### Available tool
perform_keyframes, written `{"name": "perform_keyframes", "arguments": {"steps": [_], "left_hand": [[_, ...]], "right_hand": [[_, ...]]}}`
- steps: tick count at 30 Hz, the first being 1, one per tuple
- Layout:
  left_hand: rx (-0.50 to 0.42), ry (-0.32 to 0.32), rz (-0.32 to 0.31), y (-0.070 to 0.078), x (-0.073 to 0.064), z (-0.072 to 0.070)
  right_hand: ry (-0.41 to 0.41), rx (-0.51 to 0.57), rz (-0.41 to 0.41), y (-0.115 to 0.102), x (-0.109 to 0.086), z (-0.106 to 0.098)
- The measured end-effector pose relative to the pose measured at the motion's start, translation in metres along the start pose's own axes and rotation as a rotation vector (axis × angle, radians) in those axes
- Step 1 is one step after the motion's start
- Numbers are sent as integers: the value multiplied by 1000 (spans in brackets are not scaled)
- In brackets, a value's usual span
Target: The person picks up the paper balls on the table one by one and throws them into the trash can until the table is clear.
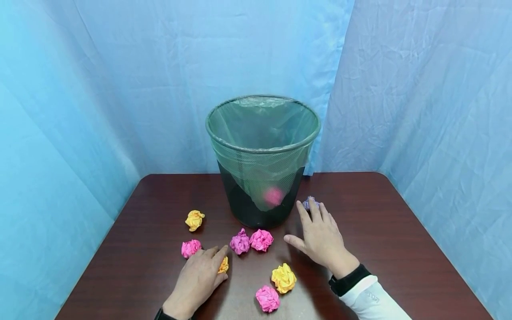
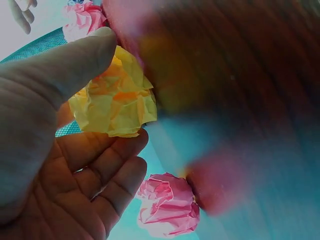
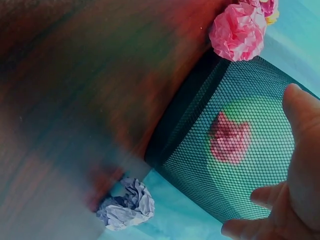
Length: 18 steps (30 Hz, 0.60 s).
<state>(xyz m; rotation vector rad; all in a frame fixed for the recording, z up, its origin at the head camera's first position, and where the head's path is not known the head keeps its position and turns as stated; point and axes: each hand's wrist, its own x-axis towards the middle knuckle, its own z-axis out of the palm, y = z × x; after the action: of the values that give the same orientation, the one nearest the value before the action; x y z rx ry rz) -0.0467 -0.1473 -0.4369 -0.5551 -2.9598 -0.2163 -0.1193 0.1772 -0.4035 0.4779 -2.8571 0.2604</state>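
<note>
My left hand (image 1: 198, 279) is low over the table around a yellow crumpled paper ball (image 2: 115, 97), its thumb and forefinger on either side; in the head view the hand partly hides this ball. A pink paper ball (image 1: 191, 248) lies just beyond those fingers. My right hand (image 1: 323, 240) spreads its fingers straight toward a blue-violet paper ball (image 3: 127, 205), holding nothing. From the head, the fingertips overlap that ball; in the right wrist view they are apart from it. Between the hands lie a purple ball (image 1: 240, 242) and a pink ball (image 1: 262, 240), side by side.
A black mesh wastebasket (image 1: 262, 218) with a green translucent liner (image 1: 256, 164) stands at the back middle; a pink ball (image 3: 230, 137) shows inside. Nearer me lie a yellow ball (image 1: 284, 278) and a pink ball (image 1: 267, 298). Another yellow ball (image 1: 194, 220) is left. Blue curtains surround the table.
</note>
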Motion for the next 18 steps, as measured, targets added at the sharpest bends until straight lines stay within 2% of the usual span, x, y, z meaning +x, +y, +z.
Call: {"name": "perform_keyframes", "arguments": {"steps": [9, 18], "left_hand": [[7, 44, 46, -2, 1, 0], [-24, 13, 28, -2, 1, -1]], "right_hand": [[-29, -15, 7, -1, -1, 4], [-34, -3, 1, -1, -1, 7]]}}
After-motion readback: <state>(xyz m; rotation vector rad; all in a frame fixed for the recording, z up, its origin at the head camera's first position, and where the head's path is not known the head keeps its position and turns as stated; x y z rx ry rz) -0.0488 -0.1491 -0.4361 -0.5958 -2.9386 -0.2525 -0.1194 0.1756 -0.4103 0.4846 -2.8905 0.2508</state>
